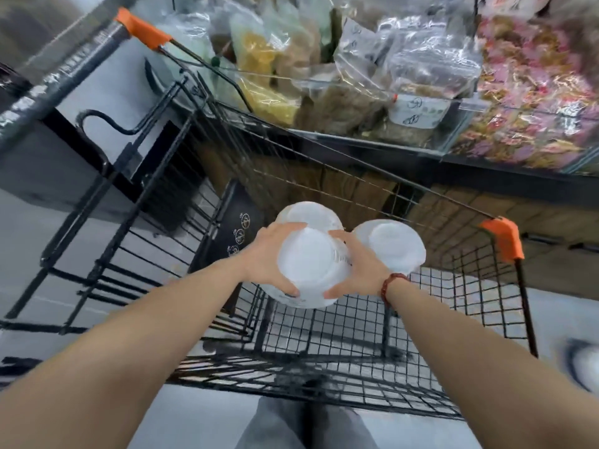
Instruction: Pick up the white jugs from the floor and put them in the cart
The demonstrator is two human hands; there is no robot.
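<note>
I hold one white jug (pixel 311 267) between both hands over the basket of the black wire cart (pixel 324 335). My left hand (pixel 272 257) grips its left side and my right hand (pixel 356 267), with a red bead bracelet at the wrist, grips its right side. Two more white jugs stand inside the cart beyond it: one (pixel 311 215) just behind my hands and one (pixel 392 244) to the right. Another pale rounded object (pixel 583 364), blurred, lies on the floor at the right edge.
The cart has orange corner caps (pixel 502 234) and a grey handle bar (pixel 58 76) at upper left. A shelf (pixel 356 137) stacked with bagged dried goods runs behind the cart. Grey floor lies around it; my legs (pixel 304 422) show at the bottom.
</note>
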